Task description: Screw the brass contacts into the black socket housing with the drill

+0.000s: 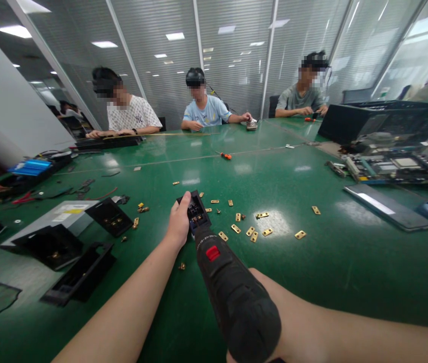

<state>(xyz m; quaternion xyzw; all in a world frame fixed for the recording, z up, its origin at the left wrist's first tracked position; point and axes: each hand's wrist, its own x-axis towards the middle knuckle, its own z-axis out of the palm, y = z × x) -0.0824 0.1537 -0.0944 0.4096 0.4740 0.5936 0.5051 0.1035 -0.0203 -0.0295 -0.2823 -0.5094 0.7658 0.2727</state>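
Observation:
In the head view, my left hand (pixel 178 224) grips a small black plastic housing (pixel 199 207), thumb laid along its edge. Brass-coloured fittings show inside the housing. My right hand (pixel 265 285) is wrapped round the handle of a black cordless drill (pixel 232 290), which hides most of its fingers. The drill, with a red switch on top, points away from me, its front end at the near side of the housing. Its tip is hidden, so contact cannot be made out. Several two-hole brass plates (pixel 267 232) lie to the right of the housing on the green table (pixel 335 282).
Black plastic parts (pixel 79 275) and a grey metal box (pixel 68 214) lie at left. At right are an open black case (pixel 350 123), a circuit board (pixel 399 166) and a dark flat device (pixel 384 206). An orange-handled screwdriver (pixel 226 156) lies farther off. Three people sit opposite.

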